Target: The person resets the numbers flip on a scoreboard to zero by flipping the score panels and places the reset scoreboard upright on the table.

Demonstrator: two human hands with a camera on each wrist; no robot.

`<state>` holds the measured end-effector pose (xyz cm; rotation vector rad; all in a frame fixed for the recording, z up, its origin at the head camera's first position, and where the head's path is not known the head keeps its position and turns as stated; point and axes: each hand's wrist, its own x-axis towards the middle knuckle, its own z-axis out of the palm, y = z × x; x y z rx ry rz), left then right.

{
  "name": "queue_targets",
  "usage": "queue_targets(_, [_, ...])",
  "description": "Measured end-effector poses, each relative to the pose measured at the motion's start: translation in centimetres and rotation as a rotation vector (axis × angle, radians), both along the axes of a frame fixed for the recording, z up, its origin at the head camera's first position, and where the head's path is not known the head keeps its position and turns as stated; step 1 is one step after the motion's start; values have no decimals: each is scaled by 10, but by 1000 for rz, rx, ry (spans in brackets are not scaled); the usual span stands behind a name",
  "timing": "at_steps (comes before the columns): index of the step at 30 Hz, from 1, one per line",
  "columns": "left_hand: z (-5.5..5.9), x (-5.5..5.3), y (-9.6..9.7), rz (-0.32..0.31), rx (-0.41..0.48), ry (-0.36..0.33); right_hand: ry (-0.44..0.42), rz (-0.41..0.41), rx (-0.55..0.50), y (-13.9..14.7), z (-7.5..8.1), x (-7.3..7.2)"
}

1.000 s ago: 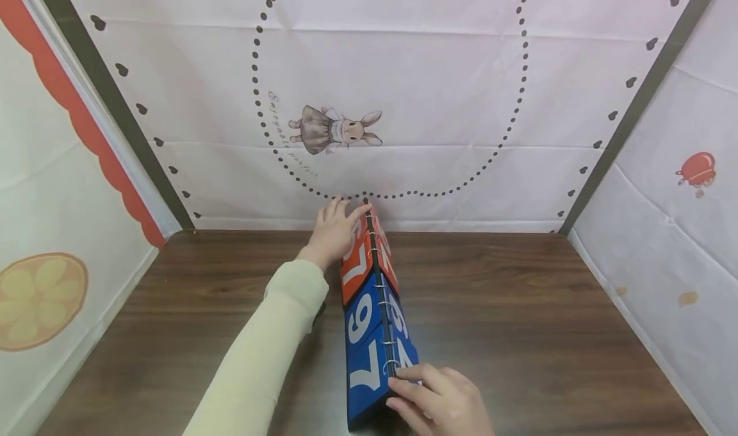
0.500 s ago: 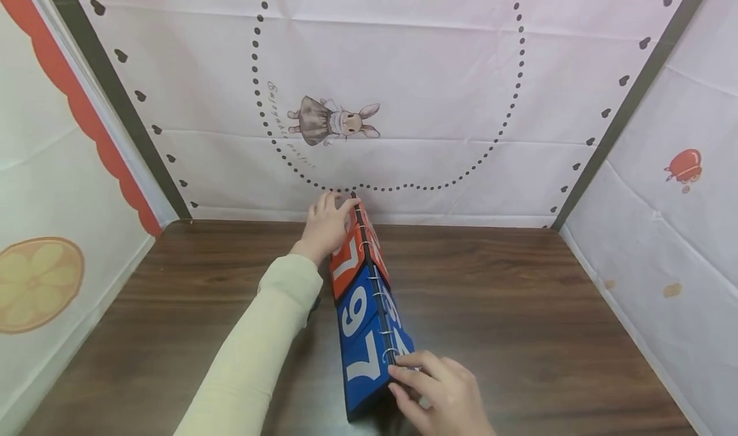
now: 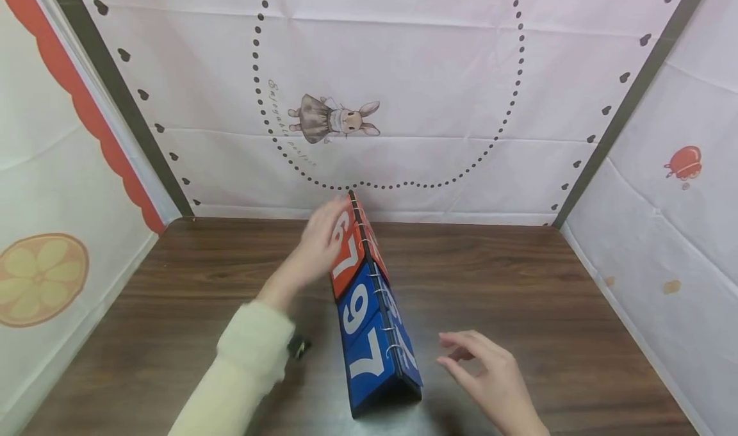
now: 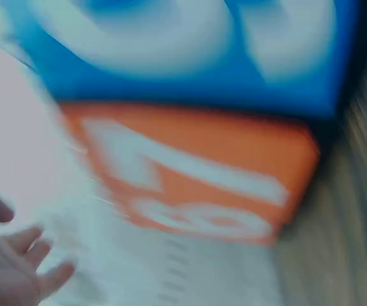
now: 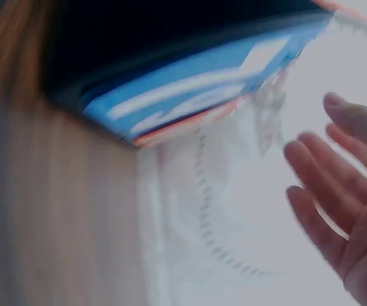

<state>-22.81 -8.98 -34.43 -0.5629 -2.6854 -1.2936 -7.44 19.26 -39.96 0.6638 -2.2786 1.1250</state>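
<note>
A flip scoreboard (image 3: 369, 321) stands like a tent on the wooden table, its ridge with metal rings running away from me. Its near half has blue number cards (image 3: 357, 314), its far half red ones (image 3: 346, 257), all with white digits. Beside the red cards, my left hand (image 3: 317, 241) overlaps the board's left edge in the head view, its fingers loosely bent. The left wrist view shows that hand (image 4: 18, 261) holding nothing. To the right of the board's near end, my right hand (image 3: 490, 372) is apart from it, fingers relaxed; the right wrist view shows a bare palm (image 5: 355, 204).
The brown wooden table (image 3: 490, 295) spreads to both sides of the board. Behind it hangs a white cloth wall (image 3: 432, 103) with a rabbit print (image 3: 334, 119), close to the board's far end. More printed cloth (image 3: 680, 231) encloses the sides.
My right hand has let go of the scoreboard's near end and moved right. The left hand has come off the far end's top and back toward me. The board stays standing.
</note>
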Motion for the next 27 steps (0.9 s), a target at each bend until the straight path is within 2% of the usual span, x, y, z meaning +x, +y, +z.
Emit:
queue_targets(2, [2, 41, -1, -110, 3, 23, -53, -9, -54, 4, -6, -2])
queue_targets(3, [1, 60, -2, -156, 1, 9, -77, -14, -84, 4, -9, -2])
queue_targets(4, [-2, 78, -2, -174, -2, -19, -105, -20, -123, 3, -12, -2])
queue_targets(6, [-9, 104, -3, -158, -26, -75, -162, -33, -181, -1, -16, -1])
queue_targets(8, [-21, 118, -3, -124, -34, -130, -203, -22, -243, -6, -21, -1])
queue_targets(10, [-33, 127, -2, -88, -40, -187, -271, -11, -313, -11, -25, 0])
queue_targets(12, [-46, 134, 0, -82, -9, -251, -333, 15, -356, -14, -31, 1])
queue_targets(13, [-52, 137, 3, -80, 6, -286, -357, 36, -364, -14, -34, 1])
queue_targets(15, [-63, 142, 9, -80, 27, -339, -465, 54, -358, -14, -40, 3])
queue_targets(17, [-73, 145, 14, -70, 37, -377, -565, 115, -338, -12, -48, 1])
queue_targets(20, [-84, 146, 19, -49, -5, -377, -709, 221, -302, -8, -56, -3])
queue_targets(22, [-89, 145, 21, -41, -38, -364, -770, 300, -275, -5, -60, -8])
queue_targets(24, [-93, 144, 22, -44, -63, -351, -795, 344, -219, -5, -63, -11])
queue_targets(27, [-94, 140, 21, -59, -83, -358, -777, 389, -134, -5, -64, -20])
